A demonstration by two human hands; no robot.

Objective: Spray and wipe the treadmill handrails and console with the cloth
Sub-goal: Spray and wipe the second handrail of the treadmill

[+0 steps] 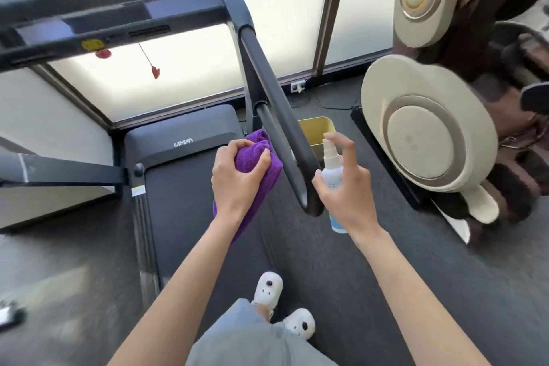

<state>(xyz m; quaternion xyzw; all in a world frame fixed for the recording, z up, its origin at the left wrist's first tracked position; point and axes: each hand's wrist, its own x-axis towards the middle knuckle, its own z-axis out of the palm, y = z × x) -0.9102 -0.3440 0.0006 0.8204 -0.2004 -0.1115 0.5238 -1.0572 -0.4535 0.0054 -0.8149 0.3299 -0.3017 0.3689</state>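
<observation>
Cloth (258, 157) bunched in left hand (237, 177) – spray bottle (332, 169) in right hand (346, 187)

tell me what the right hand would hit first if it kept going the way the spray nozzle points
Most likely the right handrail: the right hand holds the spray bottle just beside the rail's near end, nozzle facing it. Depth is unclear from this one view.
</observation>
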